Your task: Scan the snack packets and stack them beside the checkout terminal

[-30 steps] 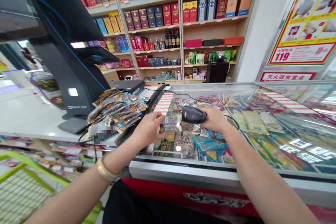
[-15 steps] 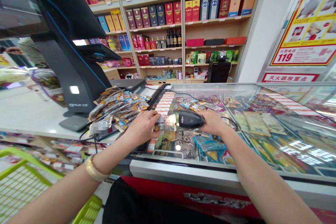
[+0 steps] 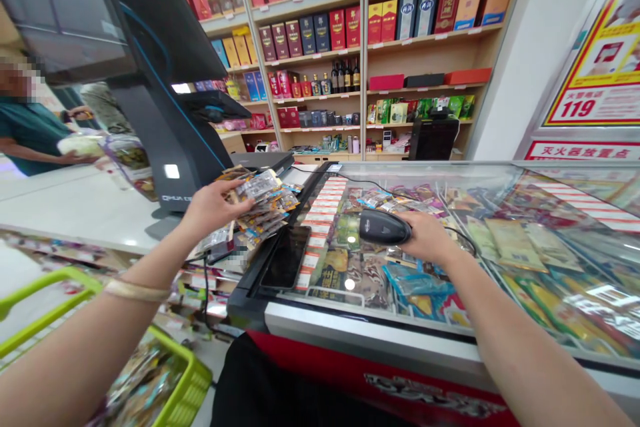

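Note:
My left hand (image 3: 216,205) is at the pile of small snack packets (image 3: 265,217) beside the checkout screen's stand. Thumb and forefinger close on the edge of a clear snack packet (image 3: 261,184) at the top of the pile. In my right hand (image 3: 425,235) is a black handheld barcode scanner (image 3: 384,227), held over the glass top of the chest freezer with its head pointing left. Its cable runs out behind my hand.
A smartphone (image 3: 287,257) lies on the freezer's left edge. The freezer (image 3: 370,327) holds bagged goods under glass. A green basket (image 3: 185,373) with packets stands low on the left. Across the white counter (image 3: 95,197) is another person (image 3: 35,127). Boxed bottles fill the shelves (image 3: 320,57) behind.
My left hand has moved left, from in front of the scanner to the packet pile. The scanner's light no longer falls on a packet. The view has turned left, showing a person and the phone.

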`<act>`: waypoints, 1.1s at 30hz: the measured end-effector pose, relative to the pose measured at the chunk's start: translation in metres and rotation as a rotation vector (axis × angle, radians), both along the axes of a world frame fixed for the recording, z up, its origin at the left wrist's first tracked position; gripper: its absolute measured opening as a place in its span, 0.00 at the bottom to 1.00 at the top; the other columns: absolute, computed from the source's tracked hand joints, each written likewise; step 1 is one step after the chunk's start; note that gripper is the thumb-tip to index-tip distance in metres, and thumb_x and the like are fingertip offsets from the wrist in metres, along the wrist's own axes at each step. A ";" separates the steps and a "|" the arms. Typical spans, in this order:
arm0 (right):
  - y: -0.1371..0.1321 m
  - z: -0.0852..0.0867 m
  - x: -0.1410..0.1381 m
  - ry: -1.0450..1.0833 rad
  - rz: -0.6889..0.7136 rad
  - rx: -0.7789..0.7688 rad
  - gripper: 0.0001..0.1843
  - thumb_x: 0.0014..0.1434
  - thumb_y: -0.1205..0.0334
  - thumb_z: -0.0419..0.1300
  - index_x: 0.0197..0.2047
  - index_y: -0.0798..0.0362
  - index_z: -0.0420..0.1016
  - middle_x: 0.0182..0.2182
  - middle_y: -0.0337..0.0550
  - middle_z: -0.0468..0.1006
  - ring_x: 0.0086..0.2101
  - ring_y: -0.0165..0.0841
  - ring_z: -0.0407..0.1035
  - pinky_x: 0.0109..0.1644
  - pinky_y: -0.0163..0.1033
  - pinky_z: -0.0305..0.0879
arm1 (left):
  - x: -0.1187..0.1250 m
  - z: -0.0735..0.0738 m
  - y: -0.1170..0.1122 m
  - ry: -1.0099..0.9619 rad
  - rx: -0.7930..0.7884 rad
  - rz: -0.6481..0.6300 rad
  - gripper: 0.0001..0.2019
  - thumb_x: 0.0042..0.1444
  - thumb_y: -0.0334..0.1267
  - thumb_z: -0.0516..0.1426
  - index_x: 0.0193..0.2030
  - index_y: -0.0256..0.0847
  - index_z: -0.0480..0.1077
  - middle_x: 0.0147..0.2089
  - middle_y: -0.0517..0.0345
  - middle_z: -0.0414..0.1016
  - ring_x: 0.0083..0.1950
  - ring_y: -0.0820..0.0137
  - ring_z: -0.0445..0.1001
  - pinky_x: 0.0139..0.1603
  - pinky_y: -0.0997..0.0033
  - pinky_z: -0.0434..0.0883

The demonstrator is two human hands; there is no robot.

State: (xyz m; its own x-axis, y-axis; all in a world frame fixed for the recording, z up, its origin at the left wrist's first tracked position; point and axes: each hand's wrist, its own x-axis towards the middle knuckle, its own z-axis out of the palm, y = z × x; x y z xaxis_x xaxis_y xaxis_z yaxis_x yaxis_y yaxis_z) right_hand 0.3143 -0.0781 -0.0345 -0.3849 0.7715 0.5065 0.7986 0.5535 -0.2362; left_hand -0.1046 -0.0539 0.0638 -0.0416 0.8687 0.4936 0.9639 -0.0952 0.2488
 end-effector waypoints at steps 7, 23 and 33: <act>-0.001 0.002 0.002 0.014 -0.043 -0.002 0.16 0.48 0.62 0.61 0.43 0.47 0.80 0.37 0.43 0.83 0.37 0.39 0.77 0.37 0.37 0.67 | -0.038 0.005 0.034 -0.149 -0.200 -0.018 0.31 0.38 0.61 0.61 0.42 0.37 0.80 0.36 0.46 0.81 0.40 0.52 0.79 0.42 0.60 0.72; 0.004 0.002 0.014 0.104 -0.120 0.142 0.15 0.47 0.61 0.60 0.40 0.50 0.79 0.38 0.46 0.83 0.39 0.41 0.76 0.42 0.40 0.69 | 0.000 -0.023 0.019 -0.084 0.287 -0.073 0.19 0.57 0.50 0.52 0.42 0.38 0.75 0.49 0.46 0.76 0.55 0.53 0.73 0.59 0.49 0.68; 0.008 0.000 0.022 0.140 -0.250 0.262 0.16 0.47 0.60 0.59 0.40 0.51 0.78 0.38 0.48 0.82 0.39 0.43 0.76 0.41 0.41 0.69 | 0.172 -0.089 -0.020 -0.017 -0.134 -0.749 0.22 0.55 0.47 0.59 0.54 0.39 0.73 0.53 0.44 0.74 0.53 0.57 0.74 0.58 0.55 0.70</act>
State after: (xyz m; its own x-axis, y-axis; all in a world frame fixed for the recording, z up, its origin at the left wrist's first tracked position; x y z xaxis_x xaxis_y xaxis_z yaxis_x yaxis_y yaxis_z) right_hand 0.3360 -0.0700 -0.0349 -0.1144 0.6703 0.7332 0.8867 0.4018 -0.2290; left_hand 0.0675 -0.0738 -0.0257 0.5761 0.7203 0.3864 0.6496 -0.6904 0.3183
